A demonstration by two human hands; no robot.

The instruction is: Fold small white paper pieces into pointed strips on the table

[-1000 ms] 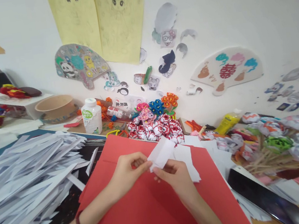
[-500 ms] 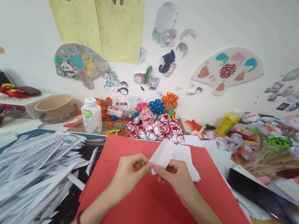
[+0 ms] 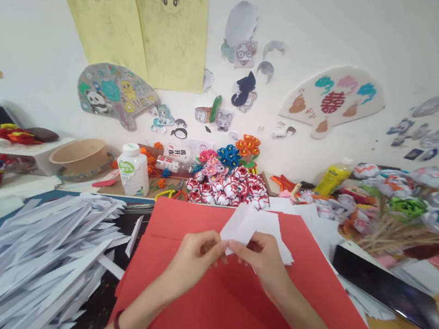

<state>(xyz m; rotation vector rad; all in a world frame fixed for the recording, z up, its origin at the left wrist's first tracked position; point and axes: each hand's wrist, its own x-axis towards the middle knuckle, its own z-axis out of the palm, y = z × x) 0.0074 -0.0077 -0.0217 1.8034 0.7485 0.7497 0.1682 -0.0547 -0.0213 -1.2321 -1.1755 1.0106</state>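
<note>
My left hand (image 3: 194, 257) and my right hand (image 3: 263, 259) meet over a large red paper sheet (image 3: 226, 317). Both pinch the near end of a white paper strip (image 3: 240, 225) that angles up and to the right. Thumb and fingers of each hand are pressed together on the strip. More white strips (image 3: 275, 233) lie flat on the red sheet just behind my right hand. A dark red band circles my left wrist.
A big heap of white paper strips (image 3: 40, 263) fills the left. Behind the red sheet stand a white glue bottle (image 3: 133, 170), paper flowers (image 3: 228, 179) and a wooden bowl (image 3: 79, 155). Coloured paper flowers on sticks (image 3: 408, 210) and a black tablet (image 3: 386, 288) lie on the right.
My two hands have drawn closer together on the strip's near end, and my right hand has slid slightly up. The view shifted a little.
</note>
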